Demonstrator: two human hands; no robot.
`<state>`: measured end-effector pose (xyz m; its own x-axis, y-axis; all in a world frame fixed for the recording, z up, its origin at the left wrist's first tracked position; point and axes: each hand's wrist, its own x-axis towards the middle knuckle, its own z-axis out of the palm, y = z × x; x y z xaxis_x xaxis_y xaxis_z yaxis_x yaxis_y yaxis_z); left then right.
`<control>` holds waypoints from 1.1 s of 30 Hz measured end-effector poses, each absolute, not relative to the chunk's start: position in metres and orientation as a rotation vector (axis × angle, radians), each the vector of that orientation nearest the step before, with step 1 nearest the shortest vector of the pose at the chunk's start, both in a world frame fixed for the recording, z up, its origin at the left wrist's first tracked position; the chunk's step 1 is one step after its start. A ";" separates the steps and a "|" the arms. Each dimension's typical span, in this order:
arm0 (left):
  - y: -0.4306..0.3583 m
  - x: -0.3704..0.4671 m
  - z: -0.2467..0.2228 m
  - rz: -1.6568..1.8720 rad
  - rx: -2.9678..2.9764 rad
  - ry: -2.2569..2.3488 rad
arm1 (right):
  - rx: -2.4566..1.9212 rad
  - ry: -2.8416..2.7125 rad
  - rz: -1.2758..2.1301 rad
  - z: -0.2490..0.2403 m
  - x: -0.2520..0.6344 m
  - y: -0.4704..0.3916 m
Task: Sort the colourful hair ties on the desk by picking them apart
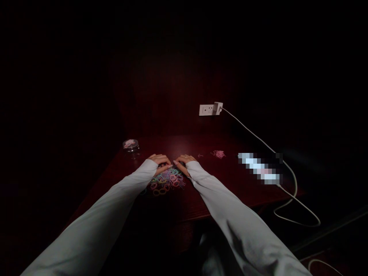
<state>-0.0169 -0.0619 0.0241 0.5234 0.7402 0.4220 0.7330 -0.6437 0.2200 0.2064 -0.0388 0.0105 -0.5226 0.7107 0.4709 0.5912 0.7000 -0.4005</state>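
A pile of small hair ties (169, 180) in several colours, pink, yellow, green, blue and purple, lies on the dark red table. My left hand (160, 161) is at the pile's far left edge, its fingers curled and thumb pressed in. Just across from it, my right hand (183, 161) is bent the same way, a ring on one finger. The fingertips of both hands come close together above the far side of the pile. Whatever they pinch is too small and dark to make out.
Behind my left hand stands a clear jar (131, 147) with something pale pink at its top. Small pink bands (219, 154) lie in a heap to the right. A blurred-out bright device (258, 168) has a white cable (253, 134) running to the wall socket (206, 110).
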 end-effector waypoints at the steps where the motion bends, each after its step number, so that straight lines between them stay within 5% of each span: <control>1: -0.062 -0.018 0.025 0.754 2.731 1.312 | -0.979 -2.294 0.251 0.011 0.205 -0.040; 13: -0.074 -0.015 0.036 0.701 2.730 1.294 | -0.940 -2.273 0.317 0.013 0.201 -0.040; 26: -0.064 -0.025 0.017 0.835 2.669 1.373 | -1.779 -1.772 -0.042 0.022 0.271 -0.006; 33: -0.065 -0.024 0.014 0.868 2.675 1.408 | -1.799 -1.864 -0.120 0.015 0.277 -0.008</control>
